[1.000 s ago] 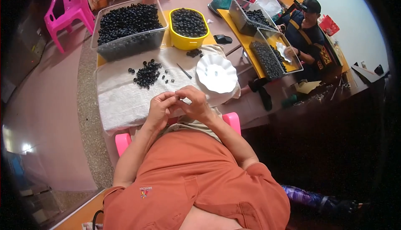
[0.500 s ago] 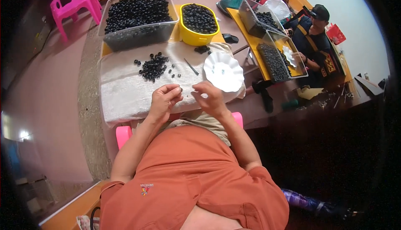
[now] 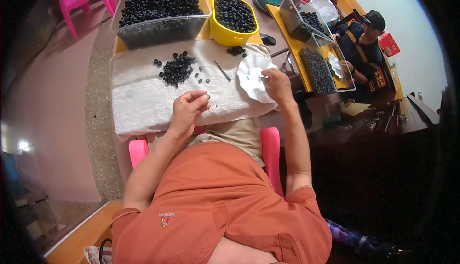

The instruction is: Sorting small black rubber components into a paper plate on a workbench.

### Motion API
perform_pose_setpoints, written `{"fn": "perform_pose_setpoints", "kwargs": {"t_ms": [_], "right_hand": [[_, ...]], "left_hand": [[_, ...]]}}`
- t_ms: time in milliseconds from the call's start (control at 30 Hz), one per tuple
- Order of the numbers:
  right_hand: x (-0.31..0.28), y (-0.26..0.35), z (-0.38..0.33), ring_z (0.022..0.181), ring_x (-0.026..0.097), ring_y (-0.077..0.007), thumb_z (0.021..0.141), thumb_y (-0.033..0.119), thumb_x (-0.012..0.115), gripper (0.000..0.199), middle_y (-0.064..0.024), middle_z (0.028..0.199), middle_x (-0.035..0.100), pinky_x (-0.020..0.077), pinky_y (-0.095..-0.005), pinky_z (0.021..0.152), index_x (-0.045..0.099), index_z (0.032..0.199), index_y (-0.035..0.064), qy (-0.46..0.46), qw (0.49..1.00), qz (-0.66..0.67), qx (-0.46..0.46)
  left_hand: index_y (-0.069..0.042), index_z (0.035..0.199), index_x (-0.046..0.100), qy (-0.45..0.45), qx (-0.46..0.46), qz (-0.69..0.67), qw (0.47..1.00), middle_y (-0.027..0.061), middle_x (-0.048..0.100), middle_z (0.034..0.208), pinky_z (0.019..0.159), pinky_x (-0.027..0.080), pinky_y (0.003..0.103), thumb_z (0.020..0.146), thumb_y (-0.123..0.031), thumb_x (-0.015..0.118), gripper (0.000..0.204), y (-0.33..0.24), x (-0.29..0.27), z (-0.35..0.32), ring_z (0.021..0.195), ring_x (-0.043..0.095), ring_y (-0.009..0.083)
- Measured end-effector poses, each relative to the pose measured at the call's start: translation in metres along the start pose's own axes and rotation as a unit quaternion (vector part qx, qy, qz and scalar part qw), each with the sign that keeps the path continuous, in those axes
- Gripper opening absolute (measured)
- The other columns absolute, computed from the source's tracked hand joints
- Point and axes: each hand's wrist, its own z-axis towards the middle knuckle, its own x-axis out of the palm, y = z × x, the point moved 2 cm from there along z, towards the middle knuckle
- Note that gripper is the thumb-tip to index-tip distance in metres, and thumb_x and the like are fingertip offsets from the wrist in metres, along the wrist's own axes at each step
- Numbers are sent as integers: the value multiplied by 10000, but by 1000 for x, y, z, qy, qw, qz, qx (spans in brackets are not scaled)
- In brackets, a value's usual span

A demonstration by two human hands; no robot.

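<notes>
My left hand (image 3: pixel 189 108) is raised over the near part of a white cloth (image 3: pixel 139 106), thumb and forefinger pinched on a small black ring-like piece that shows at the fingertips. Out to the right, my right hand (image 3: pixel 279 86) is above the edge of a white scalloped dish (image 3: pixel 250 74), its fingers pinched together. Whatever they hold is too small to make out. A few tiny pale bits lie in the dish. Beyond my left hand is a loose heap of small black rings (image 3: pixel 176 70), with several strays beside it. Between heap and dish rests a thin dark pointed tool (image 3: pixel 222 71).
A clear bin (image 3: pixel 163 33) and a yellow tub (image 3: pixel 235 36), both full of black pieces, stand at the back. A few pieces (image 3: pixel 236 51) lie before the tub. At right, a co-worker (image 3: pixel 366 43) sits by another table with clear bins (image 3: pixel 318 70).
My right hand has moved away from my left, rightward and forward to the white dish. My left hand stays nearly in place with its pinch. The view has shifted slightly.
</notes>
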Motion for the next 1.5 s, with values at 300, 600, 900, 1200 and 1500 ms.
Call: {"fn": "perform_pose_setpoints", "kwargs": {"t_ms": [300,600,900,1200,1500], "right_hand": [[-1,-25,13,975,625,-359,790,60,601,214,-170,1000,662,494,-435,869,696,980,37,115,987,-108,-22],[10,-27,28,853,654,-398,734,11,549,237,-270,850,650,508,-447,810,723,894,3,193,971,-138,-21],[-1,-20,20,856,656,-384,790,20,605,159,-235,895,667,517,-428,773,694,920,-10,89,994,-45,-44],[2,-9,2,770,671,-176,855,65,691,136,-124,831,686,528,-303,683,667,957,-22,86,972,206,70],[27,90,-20,747,640,-126,860,-1,666,55,-47,809,642,527,-248,686,652,888,-47,189,790,576,91]], "left_hand": [[-16,1020,646,-7,-4,-6,1000,41,652,888,753,553,253,883,-79,680,154,-1,0,0,783,626,113],[-13,1024,646,-11,-8,6,1000,45,650,889,737,550,246,879,-82,684,165,-2,0,0,780,631,124],[-18,998,655,-2,-14,4,1000,38,646,892,743,550,246,880,-81,684,137,0,1,0,787,623,115],[-14,1004,651,-1,-18,14,1000,42,644,899,755,548,255,883,-79,681,140,1,0,0,795,621,121],[-15,998,643,37,-34,-33,998,55,652,909,744,549,266,886,-63,671,125,2,3,-1,815,630,131]]}}
